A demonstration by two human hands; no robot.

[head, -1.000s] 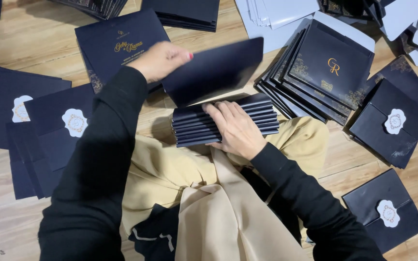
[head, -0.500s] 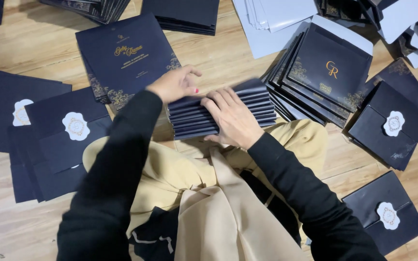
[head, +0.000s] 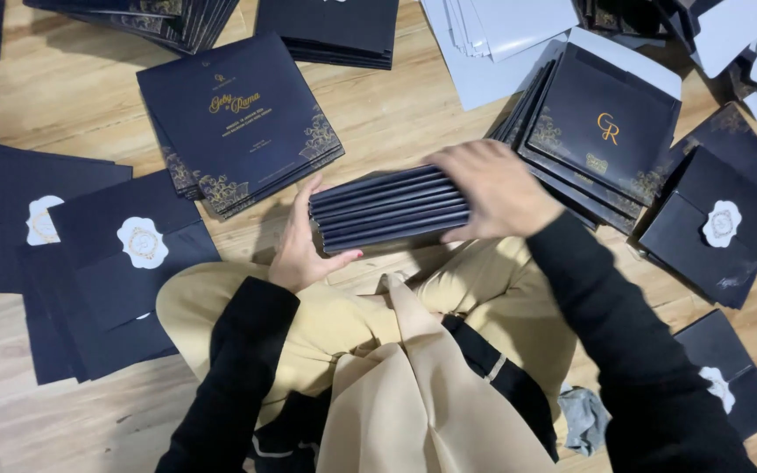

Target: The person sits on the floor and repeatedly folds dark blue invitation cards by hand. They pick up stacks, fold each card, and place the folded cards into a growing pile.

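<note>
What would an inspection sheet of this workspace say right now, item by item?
Surface: wooden floor, bare planks between piles.
Job's things: stack of dark cards, on edge, pressed between both hands.
Clutter: printed dark cards beyond; sealed dark envelopes at left; monogrammed cards and white sheets at right.
Grippers: left hand against the stack's left end; right hand over its right end.
Cables: nothing seen.
Surroundings: the person's beige-clad knees under the stack.
</note>
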